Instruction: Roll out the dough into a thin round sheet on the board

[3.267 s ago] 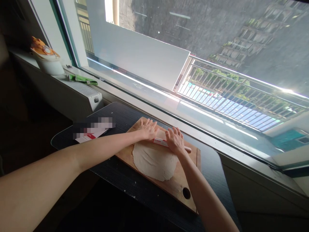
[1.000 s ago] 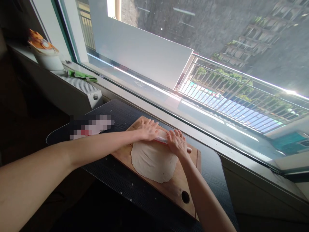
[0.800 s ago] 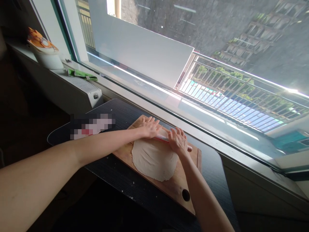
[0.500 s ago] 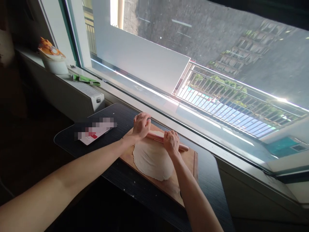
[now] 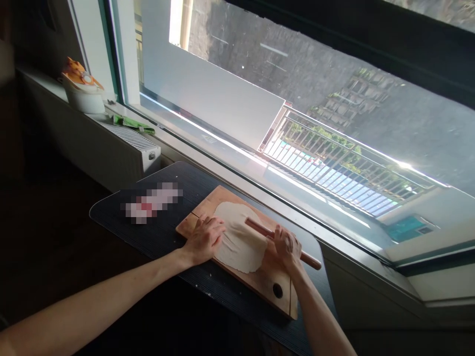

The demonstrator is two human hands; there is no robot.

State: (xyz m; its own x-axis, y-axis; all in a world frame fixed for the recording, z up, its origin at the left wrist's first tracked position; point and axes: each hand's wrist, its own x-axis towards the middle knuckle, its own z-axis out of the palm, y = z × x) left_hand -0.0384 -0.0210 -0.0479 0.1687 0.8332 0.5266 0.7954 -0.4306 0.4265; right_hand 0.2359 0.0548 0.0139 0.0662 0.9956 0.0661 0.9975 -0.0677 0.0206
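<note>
A thin, pale dough sheet [image 5: 241, 242] lies on a wooden cutting board [image 5: 206, 202], with faint creases across its middle. At the sheet's left edge, my left hand [image 5: 203, 240] is closed, its bent fingers on the dough; the fingertips are partly hidden. My right hand [image 5: 287, 244] is wrapped around the middle of a wooden rolling pin [image 5: 310, 260]. The pin slants over the right side of the dough and board, its far end above the sheet and its near end past the board's edge.
The dark table [image 5: 170, 173] bears a blurred white-and-red item [image 5: 152, 202] to the left. Beyond the table runs a window sill [image 5: 237, 183]. A radiator [image 5: 137, 138] carries a green cloth [image 5: 133, 123] and a white container [image 5: 85, 99] with something orange on top.
My left hand has let go of the rolling pin and come down to the dough's left edge. My right hand has carried the pin to the right, off the dough's far part.
</note>
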